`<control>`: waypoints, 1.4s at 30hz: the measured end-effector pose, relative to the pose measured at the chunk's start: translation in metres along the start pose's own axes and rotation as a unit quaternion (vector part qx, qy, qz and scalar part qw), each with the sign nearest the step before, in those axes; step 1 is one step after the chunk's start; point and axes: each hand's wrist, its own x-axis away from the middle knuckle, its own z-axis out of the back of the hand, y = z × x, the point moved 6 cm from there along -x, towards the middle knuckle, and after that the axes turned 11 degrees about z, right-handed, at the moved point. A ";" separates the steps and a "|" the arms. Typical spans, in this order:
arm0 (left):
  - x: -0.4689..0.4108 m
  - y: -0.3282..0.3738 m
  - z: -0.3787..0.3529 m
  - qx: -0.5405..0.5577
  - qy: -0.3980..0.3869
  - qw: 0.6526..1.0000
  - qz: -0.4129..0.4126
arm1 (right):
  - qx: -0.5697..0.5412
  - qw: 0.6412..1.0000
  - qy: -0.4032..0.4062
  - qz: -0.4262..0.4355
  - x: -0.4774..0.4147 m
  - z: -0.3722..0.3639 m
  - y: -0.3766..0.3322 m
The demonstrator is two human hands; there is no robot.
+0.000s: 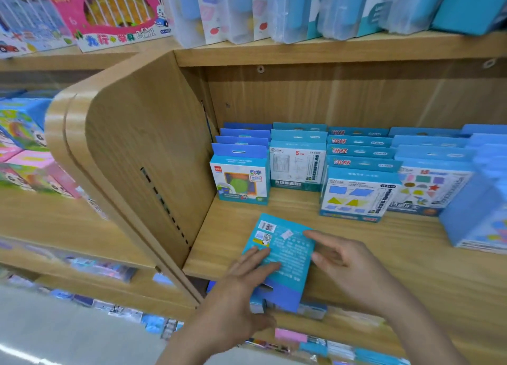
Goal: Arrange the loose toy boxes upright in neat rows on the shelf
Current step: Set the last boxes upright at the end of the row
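Two bare hands frame a loose toy box (282,257) lying flat, back face up, at the front edge of the wooden shelf (411,268). Its near end, with the blue hang tab, overhangs that edge. The box is teal, printed with white text, a barcode and a QR code near its far left corner, and a small white sticker beside them. The left hand (241,290) lies palm down on the box's near left part, fingers spread flat across the face and thumb below the overhanging end; whether this grip actually clasps the box cannot be told. The right hand (348,263) hovers at the box's right edge, fingers loosely extended, the forefinger over the far right corner, holding nothing.

Behind the box, upright boxes stand in rows running front to back: four in the leftmost row (240,178), against the side panel (142,156); three visible in the second row (297,161); five in the third row (359,191); about four in the fourth row (430,183). A further row (480,200) is cut by the right border.

Bare shelf lies open between the loose box and the front of the rows, widest before the second row, and extends to the right.
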 end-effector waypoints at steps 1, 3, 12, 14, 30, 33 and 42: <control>0.000 0.001 -0.002 -0.021 0.019 1.000 -0.008 | 0.007 1.000 -0.006 -0.003 0.003 -0.002 0.000; -0.001 -0.001 -0.001 -0.014 0.076 0.997 -0.026 | 0.041 0.999 -0.022 0.008 0.006 -0.007 -0.002; 0.012 0.034 0.054 0.063 0.275 0.953 -0.114 | 0.152 0.983 0.052 0.092 0.027 -0.018 -0.024; 0.016 0.042 0.076 0.187 0.300 0.934 -0.046 | 0.064 0.984 0.153 0.068 0.036 -0.004 -0.036; 0.021 0.076 0.020 0.531 -0.023 0.846 0.044 | -0.328 0.883 0.304 -0.142 0.108 0.023 -0.052; 0.015 0.082 0.015 0.541 -0.028 0.839 0.045 | -0.320 0.884 0.309 -0.143 0.111 0.031 -0.049; -0.006 0.076 0.016 0.524 0.078 0.846 0.058 | -0.294 0.915 0.242 -0.132 0.107 0.049 -0.016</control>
